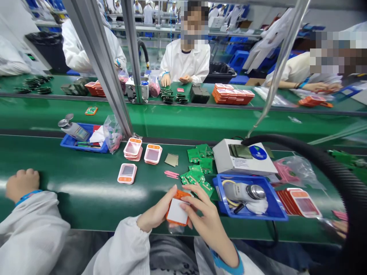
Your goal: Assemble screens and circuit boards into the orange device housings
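My left hand (156,214) grips a small orange plastic casing (169,219) by its left side, near the front edge of the bench. Inside the casing lies a white square panel (177,212), facing up. My right hand (207,215) is closed at the casing's right side, its fingers bent over the panel and upper edge. Just beyond my hands are green circuit boards (196,175), pink strips (171,174) and thin grey-brown square sheets (171,159). Further left sit white-and-orange casings with clear windows, some in stacks (133,148) and a single one (126,173).
To the right, a blue tray (252,215) holds a pump bottle, before a white box (243,164) and a row of orange casings (298,202). A black hose (312,156) arches over them. Another blue tray (99,147) is at left. A neighbour's hand (23,185) rests on the bench.
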`<state>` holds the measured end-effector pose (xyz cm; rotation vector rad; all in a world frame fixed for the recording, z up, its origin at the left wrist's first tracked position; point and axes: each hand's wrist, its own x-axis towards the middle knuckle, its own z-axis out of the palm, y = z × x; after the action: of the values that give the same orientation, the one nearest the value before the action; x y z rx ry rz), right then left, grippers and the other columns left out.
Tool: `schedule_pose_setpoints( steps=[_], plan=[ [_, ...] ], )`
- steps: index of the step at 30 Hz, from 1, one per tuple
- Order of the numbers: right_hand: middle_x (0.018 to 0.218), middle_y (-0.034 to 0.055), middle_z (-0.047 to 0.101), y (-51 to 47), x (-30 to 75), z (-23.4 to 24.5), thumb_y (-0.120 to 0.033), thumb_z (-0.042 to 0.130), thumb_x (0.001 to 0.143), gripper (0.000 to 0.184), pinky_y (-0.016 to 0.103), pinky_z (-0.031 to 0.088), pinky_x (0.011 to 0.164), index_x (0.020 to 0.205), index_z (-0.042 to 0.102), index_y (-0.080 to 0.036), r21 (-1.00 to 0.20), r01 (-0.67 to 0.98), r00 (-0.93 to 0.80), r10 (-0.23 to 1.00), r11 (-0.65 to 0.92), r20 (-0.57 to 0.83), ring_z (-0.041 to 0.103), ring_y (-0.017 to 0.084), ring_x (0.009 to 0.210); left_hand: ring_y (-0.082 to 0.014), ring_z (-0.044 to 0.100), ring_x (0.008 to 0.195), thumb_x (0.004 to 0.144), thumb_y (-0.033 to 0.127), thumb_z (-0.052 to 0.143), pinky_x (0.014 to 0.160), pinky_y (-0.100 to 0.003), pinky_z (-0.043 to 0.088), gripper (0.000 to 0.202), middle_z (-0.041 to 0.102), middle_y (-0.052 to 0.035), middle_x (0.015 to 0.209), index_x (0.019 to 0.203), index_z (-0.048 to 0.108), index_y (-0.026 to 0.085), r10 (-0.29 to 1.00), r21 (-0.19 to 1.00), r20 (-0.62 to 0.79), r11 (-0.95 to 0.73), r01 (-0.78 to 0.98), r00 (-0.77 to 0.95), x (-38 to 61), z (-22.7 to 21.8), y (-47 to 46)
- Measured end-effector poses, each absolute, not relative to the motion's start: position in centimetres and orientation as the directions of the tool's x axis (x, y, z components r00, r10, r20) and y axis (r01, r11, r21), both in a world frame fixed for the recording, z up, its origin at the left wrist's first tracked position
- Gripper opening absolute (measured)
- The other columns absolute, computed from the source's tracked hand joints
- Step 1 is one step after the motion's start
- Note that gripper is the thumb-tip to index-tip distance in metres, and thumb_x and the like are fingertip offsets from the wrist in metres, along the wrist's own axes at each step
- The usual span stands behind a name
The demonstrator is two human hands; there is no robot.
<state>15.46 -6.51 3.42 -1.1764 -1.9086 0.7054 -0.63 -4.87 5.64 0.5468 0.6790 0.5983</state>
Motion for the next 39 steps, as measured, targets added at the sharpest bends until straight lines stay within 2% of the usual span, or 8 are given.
schedule_pose_setpoints(
  steps=[6, 10, 16, 20, 24, 28, 33, 39],
  plan=[
    [0.122, 0.0093, 0.060, -6.2, 16.2, 3.3, -0.022, 0.056, 0.090, 0.013, 0.060, 0.035, 0.108, 0.097, 0.067, -0.025, -0.752, 0.484, -0.266, 0.894, 0.448, 0.361, 0.056, 0.026, 0.116, -0.0027, 0.043, 0.034, 0.098, 0.044, 0.015, 0.043, -0.015, 0.023, 0.074, 0.059, -0.0001, 0.046, 0.067, 0.072, 0.009, 0.632, 0.662, -0.482, 0.716, -0.220, 0.606, 0.4, 5.7, -4.5],
    [0.125, 0.0089, 0.057, -6.3, 16.3, 3.2, -0.015, 0.057, 0.089, 0.021, 0.062, 0.035, 0.106, 0.105, 0.064, -0.027, -0.691, 0.500, -0.280, 0.853, 0.522, 0.441, 0.053, 0.026, 0.119, -0.0029, 0.042, 0.033, 0.098, 0.042, 0.018, 0.041, -0.014, 0.021, 0.068, 0.052, 0.0023, 0.042, 0.071, 0.072, 0.011, 0.642, 0.640, -0.490, 0.725, -0.257, 0.591, 0.3, 5.1, -4.5],
    [0.134, 0.0128, 0.051, -6.8, 15.6, 2.6, -0.016, 0.055, 0.090, 0.024, 0.068, 0.032, 0.105, 0.113, 0.060, -0.024, -0.613, 0.568, -0.359, 0.835, 0.549, 0.416, 0.045, 0.030, 0.126, -0.0012, 0.040, 0.037, 0.090, 0.014, 0.039, 0.043, -0.012, 0.022, 0.036, 0.052, 0.0046, 0.046, 0.079, 0.074, 0.012, 0.692, 0.709, -0.455, 0.662, -0.242, 0.560, -0.2, 4.9, -4.4],
    [0.145, 0.0164, 0.040, -6.9, 15.5, 2.0, -0.018, 0.052, 0.093, 0.034, 0.065, 0.031, 0.106, 0.126, 0.052, -0.022, -0.608, 0.576, -0.373, 0.837, 0.547, 0.400, 0.035, 0.032, 0.135, 0.0003, 0.043, 0.038, 0.087, 0.006, 0.030, 0.044, -0.011, 0.023, 0.045, 0.061, 0.0033, 0.055, 0.094, 0.073, 0.011, 0.728, 0.733, -0.411, 0.622, -0.276, 0.548, -1.5, 4.4, -4.6],
    [0.123, 0.0118, 0.056, -5.2, 15.3, 1.4, -0.018, 0.049, 0.094, 0.022, 0.046, 0.045, 0.095, 0.114, 0.058, -0.022, -0.716, 0.555, -0.165, 0.900, 0.423, 0.404, 0.052, 0.024, 0.117, -0.0019, 0.051, 0.044, 0.090, 0.009, 0.026, 0.047, -0.011, 0.028, 0.049, 0.073, -0.0025, 0.078, 0.117, 0.065, 0.017, 0.720, 0.737, -0.433, 0.629, -0.248, 0.542, -4.0, 4.2, -5.1],
    [0.095, 0.0065, 0.062, -2.5, 13.7, 0.0, -0.017, 0.044, 0.095, 0.021, 0.042, 0.038, 0.083, 0.091, 0.064, -0.019, -0.537, 0.791, -0.173, 0.949, 0.293, 0.262, 0.055, 0.021, 0.091, -0.0026, 0.053, 0.046, 0.091, 0.014, 0.027, 0.048, -0.012, 0.031, 0.047, 0.074, -0.0028, 0.087, 0.117, 0.065, 0.019, 0.746, 0.730, -0.463, 0.627, -0.271, 0.480, -5.8, 3.9, -6.2],
    [0.099, 0.0093, 0.059, -0.9, 11.6, -2.5, -0.012, 0.042, 0.094, 0.027, 0.043, 0.029, 0.082, 0.088, 0.067, -0.018, -0.409, 0.873, -0.184, 0.956, 0.265, 0.228, 0.050, 0.024, 0.092, -0.0050, 0.051, 0.041, 0.090, 0.027, 0.041, 0.042, -0.015, 0.028, 0.033, 0.075, -0.0089, 0.086, 0.112, 0.063, 0.015, 0.749, 0.710, -0.525, 0.647, -0.276, 0.405, -6.3, 2.1, -7.5],
    [0.093, 0.0083, 0.058, -0.8, 11.4, -4.3, -0.013, 0.044, 0.093, 0.026, 0.042, 0.026, 0.084, 0.084, 0.068, -0.018, -0.363, 0.893, -0.156, 0.940, 0.265, 0.304, 0.048, 0.023, 0.088, -0.0080, 0.049, 0.037, 0.081, 0.040, 0.054, 0.039, -0.020, 0.024, 0.043, 0.073, -0.0156, 0.081, 0.110, 0.060, 0.009, 0.728, 0.686, -0.566, 0.676, -0.269, 0.387, -6.2, 0.6, -7.8]
  ],
)
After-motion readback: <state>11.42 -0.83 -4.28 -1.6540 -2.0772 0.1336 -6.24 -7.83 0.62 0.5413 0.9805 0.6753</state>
